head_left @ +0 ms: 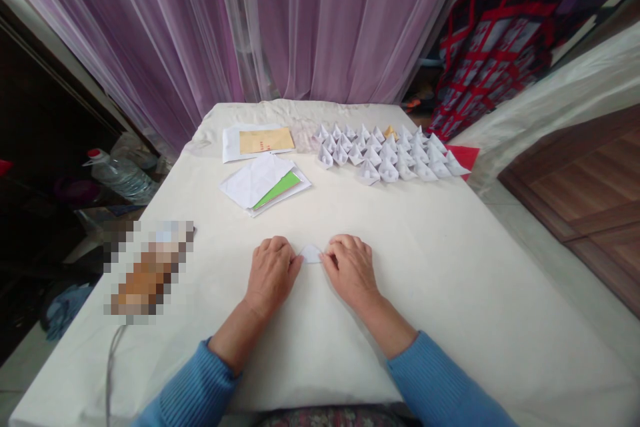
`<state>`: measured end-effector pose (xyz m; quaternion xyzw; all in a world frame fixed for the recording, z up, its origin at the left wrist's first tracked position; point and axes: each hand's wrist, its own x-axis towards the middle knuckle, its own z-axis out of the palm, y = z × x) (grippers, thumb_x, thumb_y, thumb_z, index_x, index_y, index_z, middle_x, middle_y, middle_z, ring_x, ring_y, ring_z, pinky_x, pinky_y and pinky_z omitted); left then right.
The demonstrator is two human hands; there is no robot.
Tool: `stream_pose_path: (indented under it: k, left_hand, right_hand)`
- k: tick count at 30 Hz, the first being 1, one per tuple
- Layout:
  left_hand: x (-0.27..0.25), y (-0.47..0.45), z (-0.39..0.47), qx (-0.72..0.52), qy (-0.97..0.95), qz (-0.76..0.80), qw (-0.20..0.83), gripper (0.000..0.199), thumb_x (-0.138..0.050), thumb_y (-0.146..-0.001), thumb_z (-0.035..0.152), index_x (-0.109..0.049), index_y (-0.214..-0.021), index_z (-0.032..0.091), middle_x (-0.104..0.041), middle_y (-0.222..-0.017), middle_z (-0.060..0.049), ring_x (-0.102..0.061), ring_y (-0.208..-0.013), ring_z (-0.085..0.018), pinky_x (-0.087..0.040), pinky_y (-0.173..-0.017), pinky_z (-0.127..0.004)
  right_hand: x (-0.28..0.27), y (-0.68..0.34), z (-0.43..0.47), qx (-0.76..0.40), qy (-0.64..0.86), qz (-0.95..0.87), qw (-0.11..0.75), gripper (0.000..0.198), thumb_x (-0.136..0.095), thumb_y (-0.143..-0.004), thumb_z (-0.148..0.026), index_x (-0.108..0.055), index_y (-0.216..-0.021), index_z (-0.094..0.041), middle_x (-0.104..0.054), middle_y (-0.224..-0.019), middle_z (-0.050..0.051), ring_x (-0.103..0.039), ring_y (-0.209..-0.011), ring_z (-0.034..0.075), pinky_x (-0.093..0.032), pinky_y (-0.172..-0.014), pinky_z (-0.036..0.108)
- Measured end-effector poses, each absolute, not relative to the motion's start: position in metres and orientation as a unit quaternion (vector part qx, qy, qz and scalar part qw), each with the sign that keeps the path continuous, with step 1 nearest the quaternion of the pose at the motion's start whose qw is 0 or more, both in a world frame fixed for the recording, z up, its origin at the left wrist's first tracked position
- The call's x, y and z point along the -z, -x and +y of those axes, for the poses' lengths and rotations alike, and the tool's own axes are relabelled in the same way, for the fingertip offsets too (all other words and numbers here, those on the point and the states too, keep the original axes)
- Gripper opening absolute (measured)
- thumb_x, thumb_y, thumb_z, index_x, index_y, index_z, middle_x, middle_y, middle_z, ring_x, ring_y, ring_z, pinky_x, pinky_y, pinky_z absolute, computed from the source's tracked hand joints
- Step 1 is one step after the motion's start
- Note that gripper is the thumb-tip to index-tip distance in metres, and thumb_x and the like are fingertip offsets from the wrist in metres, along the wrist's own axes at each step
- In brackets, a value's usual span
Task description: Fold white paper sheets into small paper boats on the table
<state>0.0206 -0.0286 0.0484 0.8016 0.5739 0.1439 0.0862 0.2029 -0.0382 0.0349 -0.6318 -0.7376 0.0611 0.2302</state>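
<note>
A small white folded paper (313,254) lies flat on the table before me, its visible part shaped like a triangle with the peak pointing away. My left hand (274,270) grips its left corner, fingers curled and thumb pressed to the edge. At the opposite corner, my right hand (350,268) pinches the paper in the same way. The fingers cover both ends of the fold. Beyond my hands stand several rows of white folded paper boats (387,157), with one yellow boat (391,133) in the back row.
White paper sheets with a green piece (277,189) lie at the back left, near a tan envelope (265,141) on white paper. Red paper (464,157) shows behind the boats. A blurred-out object (150,270) with a cable (111,360) lies left. A water bottle (123,177) stands off the table.
</note>
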Motion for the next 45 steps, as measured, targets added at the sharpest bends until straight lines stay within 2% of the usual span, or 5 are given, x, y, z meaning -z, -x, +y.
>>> stream_pose_path:
  k: [14,19,31,39,45]
  left_hand:
    - [-0.049,-0.021,-0.028,-0.146,-0.791,0.585,0.106,0.014,-0.059,-0.087,0.025,-0.057,-0.075,0.02,-0.059,-0.098,-0.006,-0.053,-0.095,-0.024,-0.041,-0.082,-0.038]
    - [-0.048,-0.02,-0.029,-0.168,-0.784,0.587,0.112,0.001,-0.056,-0.086,0.02,-0.057,-0.087,0.021,-0.059,-0.096,-0.005,-0.053,-0.094,-0.023,-0.042,-0.082,-0.038]
    - [-0.039,-0.016,-0.028,-0.125,-0.842,0.52,0.072,0.051,-0.05,-0.088,0.009,-0.061,-0.125,0.042,-0.049,-0.138,-0.007,-0.047,-0.123,-0.029,-0.041,-0.096,-0.047]
    - [-0.042,-0.012,-0.018,-0.114,-0.841,0.519,0.1,0.05,-0.053,-0.085,0.011,-0.062,-0.124,0.042,-0.046,-0.145,-0.009,-0.042,-0.132,-0.033,-0.041,-0.097,-0.054]
    - [-0.035,-0.011,-0.01,-0.113,-0.831,0.535,0.104,0.044,-0.057,-0.085,0.017,-0.066,-0.119,0.043,-0.042,-0.151,-0.002,-0.034,-0.14,-0.033,-0.028,-0.109,-0.061]
  right_hand:
    - [-0.035,-0.202,-0.038,-0.063,0.636,-0.735,0.226,0.014,-0.065,-0.086,-0.026,-0.059,-0.075,-0.022,-0.064,-0.097,0.004,-0.052,-0.093,0.022,-0.032,-0.08,0.035]
    - [-0.033,-0.202,-0.038,-0.059,0.632,-0.731,0.249,0.003,-0.063,-0.087,-0.023,-0.06,-0.086,-0.023,-0.065,-0.096,0.004,-0.053,-0.093,0.021,-0.032,-0.081,0.035]
    - [-0.024,-0.203,-0.039,-0.063,0.625,-0.733,0.261,0.007,-0.056,-0.089,-0.019,-0.061,-0.09,-0.025,-0.064,-0.111,0.004,-0.053,-0.105,0.022,-0.034,-0.087,0.036]
    - [-0.025,-0.207,-0.047,-0.02,0.548,-0.811,0.206,0.031,-0.054,-0.092,-0.023,-0.063,-0.121,-0.03,-0.055,-0.135,0.009,-0.045,-0.124,0.026,-0.034,-0.099,0.044]
    - [-0.027,-0.211,-0.055,0.004,0.503,-0.847,0.175,0.039,-0.058,-0.091,-0.033,-0.059,-0.13,-0.032,-0.044,-0.147,0.011,-0.034,-0.137,0.03,-0.026,-0.109,0.051]
